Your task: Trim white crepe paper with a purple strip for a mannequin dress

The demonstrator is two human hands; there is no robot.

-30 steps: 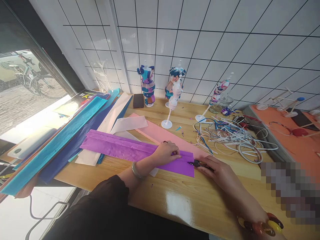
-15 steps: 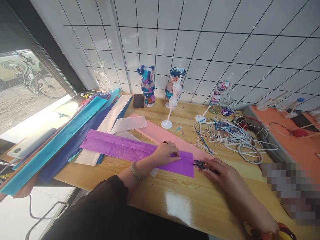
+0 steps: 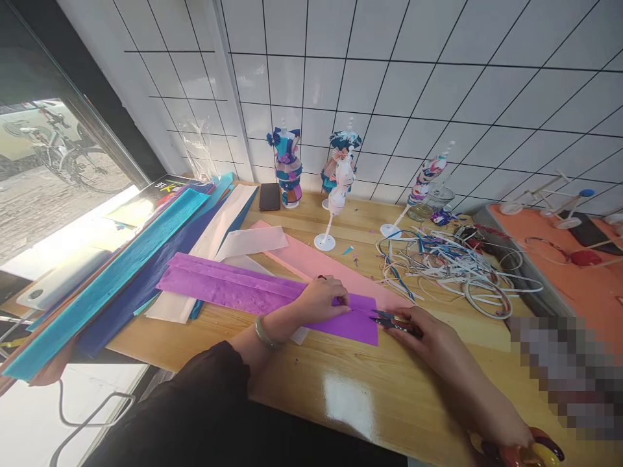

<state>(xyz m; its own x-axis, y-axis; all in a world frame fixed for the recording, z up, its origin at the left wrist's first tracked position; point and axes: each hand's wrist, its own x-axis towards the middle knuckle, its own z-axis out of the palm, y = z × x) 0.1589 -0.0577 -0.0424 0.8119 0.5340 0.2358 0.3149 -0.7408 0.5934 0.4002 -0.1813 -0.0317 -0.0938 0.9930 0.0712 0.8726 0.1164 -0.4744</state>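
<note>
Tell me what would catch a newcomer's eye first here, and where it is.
The vivid purple strip stands out first, lying across the middle of the wooden table, with the left hand on it and the right hand holding dark scissors at its right end. Behind it, small dressed figures stand near the tiled wall, and a tangle of thin strips lies to the right.

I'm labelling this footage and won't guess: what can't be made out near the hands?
Head view:
Scissors: handles mostly covered by the right hand.
Purple paper: part hidden under the left hand.
Right-wrist bracelet: cut off by the bottom edge.
Lower right area: masked by pixel blocks.
</note>
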